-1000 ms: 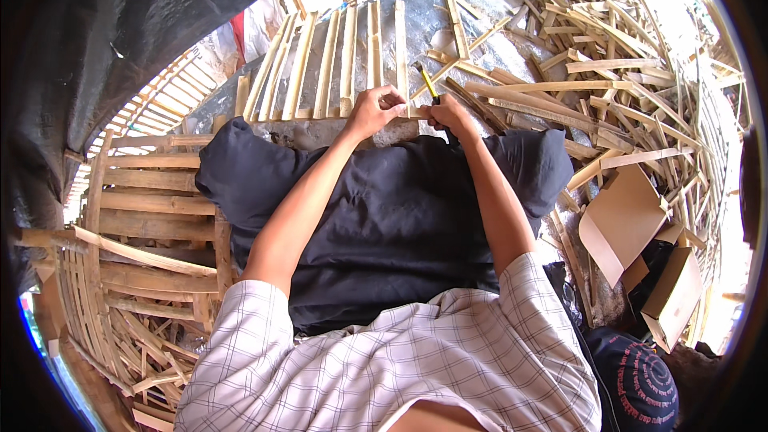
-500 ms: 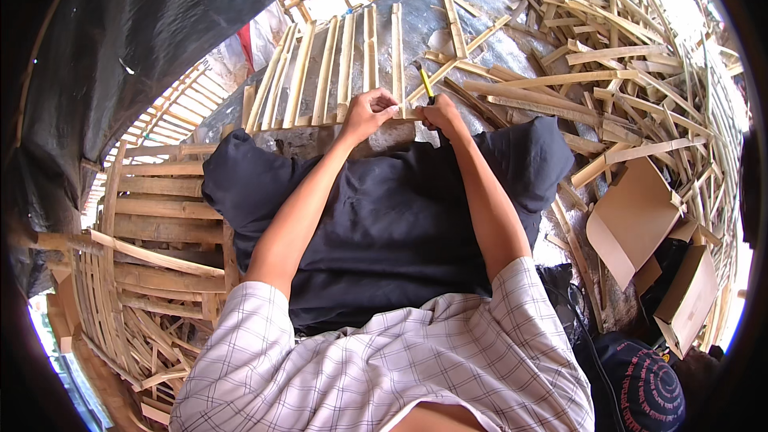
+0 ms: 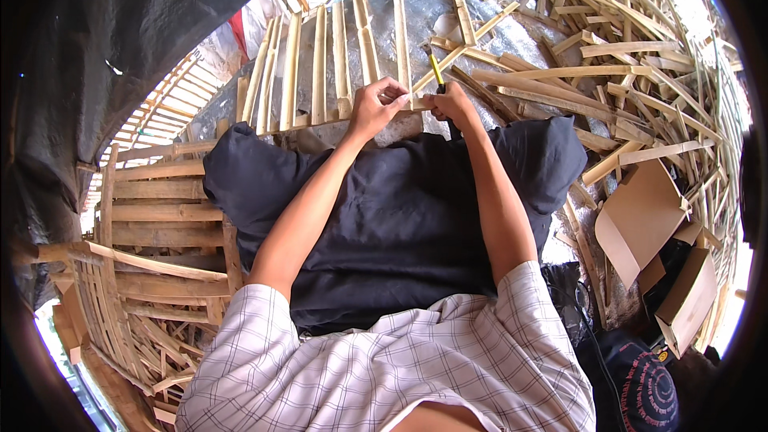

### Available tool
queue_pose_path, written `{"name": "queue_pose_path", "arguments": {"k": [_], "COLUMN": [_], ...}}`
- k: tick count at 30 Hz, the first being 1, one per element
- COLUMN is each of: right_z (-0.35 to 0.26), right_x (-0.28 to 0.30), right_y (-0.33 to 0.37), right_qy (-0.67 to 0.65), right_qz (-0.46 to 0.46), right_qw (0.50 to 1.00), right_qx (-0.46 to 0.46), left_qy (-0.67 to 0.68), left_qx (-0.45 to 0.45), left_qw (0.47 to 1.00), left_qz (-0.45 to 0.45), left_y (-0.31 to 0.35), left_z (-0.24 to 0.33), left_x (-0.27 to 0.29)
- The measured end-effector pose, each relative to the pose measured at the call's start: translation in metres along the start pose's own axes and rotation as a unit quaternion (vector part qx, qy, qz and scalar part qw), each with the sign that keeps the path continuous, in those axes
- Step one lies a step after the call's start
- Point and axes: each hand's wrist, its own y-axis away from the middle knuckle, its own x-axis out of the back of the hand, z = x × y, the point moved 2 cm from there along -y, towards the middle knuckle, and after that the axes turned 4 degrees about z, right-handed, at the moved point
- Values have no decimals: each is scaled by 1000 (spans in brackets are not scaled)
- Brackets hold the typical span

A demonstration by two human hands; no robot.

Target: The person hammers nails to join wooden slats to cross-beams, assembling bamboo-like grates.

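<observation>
Hammer [image 3: 437, 68] shifts up-frame, right hand [image 3: 454, 104] wrapped round it; misaim could hit your left hand [image 3: 374, 110], fingers curled, hold unclear.

The lap cloth [image 3: 392, 232] is plain black fabric, matt and softly creased. Beyond it, the slatted frame [image 3: 342, 64] looks like split bamboo, pale and fairly smooth with a bit of sheen. Also past the lap cloth, the hammer [image 3: 438, 70] has a yellow and black handle, plasticky-looking tbh. Right of the lap cloth, the scrap pile [image 3: 632, 48] is similar woody stuff, just rougher, and the open box [image 3: 644, 212] is matt brown cardboard, pretty smooth. Left of it there's a dull wooden rack [image 3: 166, 213], then a wrinkly, glossy black plastic sheet [image 3: 144, 24]. Behind the lap cloth, the checked shirt [image 3: 384, 360] is matt fabric.
</observation>
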Motion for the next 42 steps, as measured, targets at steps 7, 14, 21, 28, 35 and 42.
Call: {"name": "queue_pose_path", "arguments": {"k": [7,14,21,28,35,42], "right_z": [4,4,6,-3,-12,-17], "right_x": [6,2,0,1,6,6], "right_y": [-4,-7,-8,-3,7,12], "right_qy": [-15,-22,-10,19,99,164], "right_qz": [-23,-36,-17,-2,13,22], "right_qw": [1000,999,1000,1000,995,986], "right_qx": [9,14,19,1,-10,-14], "left_qy": [0,-7,-33,-43,-38,-15], "left_qx": [4,3,3,-3,-6,5], "left_qw": [1000,1000,999,999,999,999], "left_qz": [2,14,16,10,20,28], "left_y": [-1,1,4,6,9,11], "left_z": [7,10,7,8,8,0], "left_x": [-3,2,4,5,-3,2]}}
